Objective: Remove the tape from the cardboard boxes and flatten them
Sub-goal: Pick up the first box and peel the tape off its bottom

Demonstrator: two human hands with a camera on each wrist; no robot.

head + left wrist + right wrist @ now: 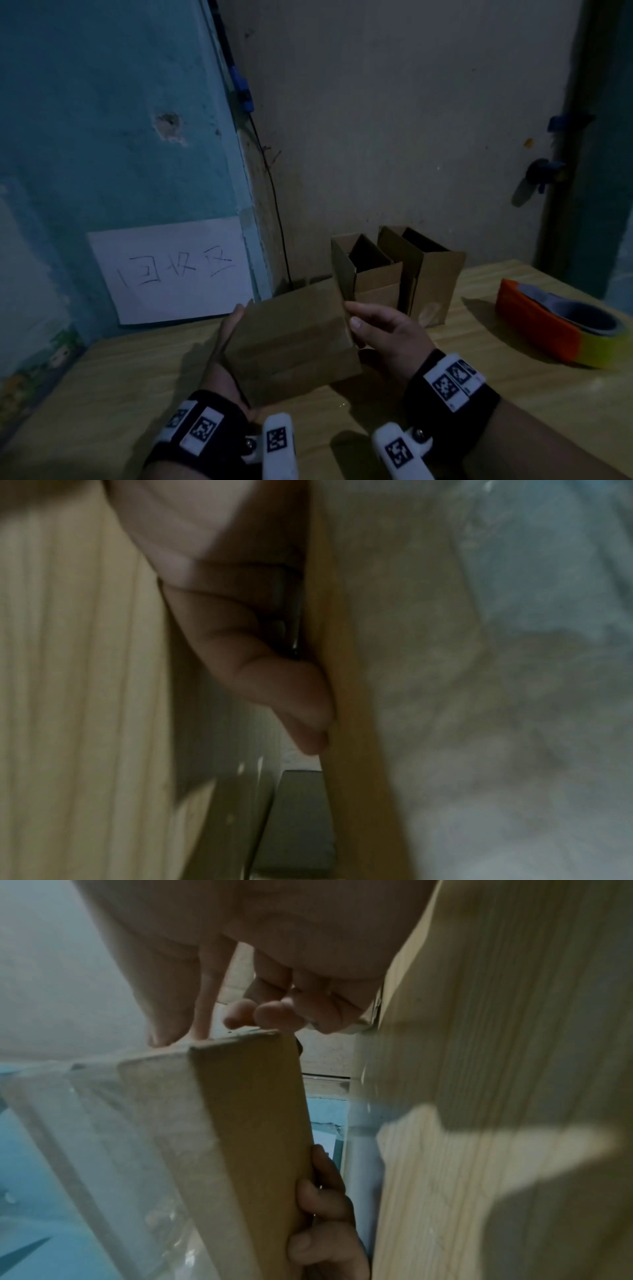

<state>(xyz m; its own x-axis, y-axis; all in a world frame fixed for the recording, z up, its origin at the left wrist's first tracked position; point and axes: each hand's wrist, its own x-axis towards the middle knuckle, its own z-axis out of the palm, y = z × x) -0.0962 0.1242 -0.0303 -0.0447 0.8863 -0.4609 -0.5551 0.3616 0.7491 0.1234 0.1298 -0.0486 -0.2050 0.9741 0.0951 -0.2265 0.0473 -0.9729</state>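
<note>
The head camera is looking forward and down over the near edge of the table point(102, 394) toward its far corner at the walls. The left wrist camera is sitting very close against the held box point(346, 696), facing along the left hand's fingers point(291, 696). The right wrist camera is facing across the same box point(253, 1123), sharing it and the tabletop point(496, 1069) with both.

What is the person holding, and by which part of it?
The taped cardboard box: left hand grips its left side, right hand touches its right end by the corner.
</note>
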